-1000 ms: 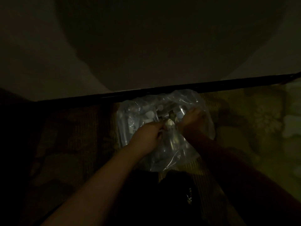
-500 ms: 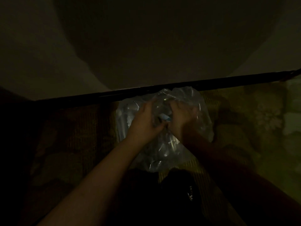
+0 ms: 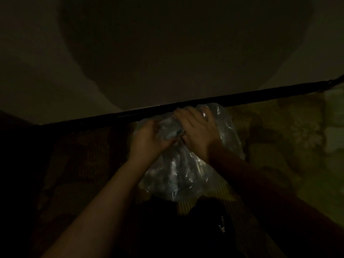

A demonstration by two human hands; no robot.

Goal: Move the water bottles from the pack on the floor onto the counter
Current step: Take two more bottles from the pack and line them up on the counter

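**Two hands on a bottle in the dark**

Nearest, something black and hard to make out [image 3: 186,229] lies at the bottom, between the two bare arms. Past it, the crinkly see-through plastic pack of water bottles [image 3: 186,175] sits on the patterned brown and green rug [image 3: 279,146]. The left hand [image 3: 149,140] and the right hand [image 3: 197,131] both curl around one clear plastic bottle [image 3: 170,128] at the far end of the pack, each grip closed on it. Just behind runs a long dark edge [image 3: 242,98], with a plain pale surface [image 3: 167,53] beyond. It is very dim, so the other bottles blur together.
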